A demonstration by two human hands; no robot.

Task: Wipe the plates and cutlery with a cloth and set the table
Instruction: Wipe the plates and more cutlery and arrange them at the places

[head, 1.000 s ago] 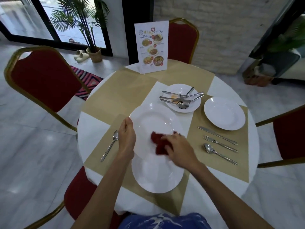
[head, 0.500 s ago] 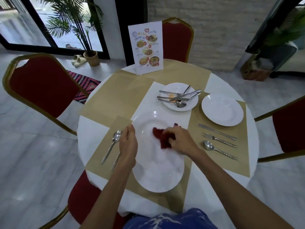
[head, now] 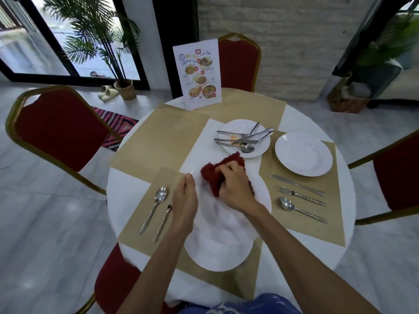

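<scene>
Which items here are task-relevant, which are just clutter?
In play: red fuzzy cloth, right hand; round white ceramic plate, left hand; small white plate of piled steel cutlery.
Idle: upright printed menu card; potted green palm; pale slippers.

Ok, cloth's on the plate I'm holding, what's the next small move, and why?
Probably draw the red cloth toward you across the held plate: the right hand grips it on the plate's far part, the near part lies bare, and the left hand steadies the left rim.
</scene>
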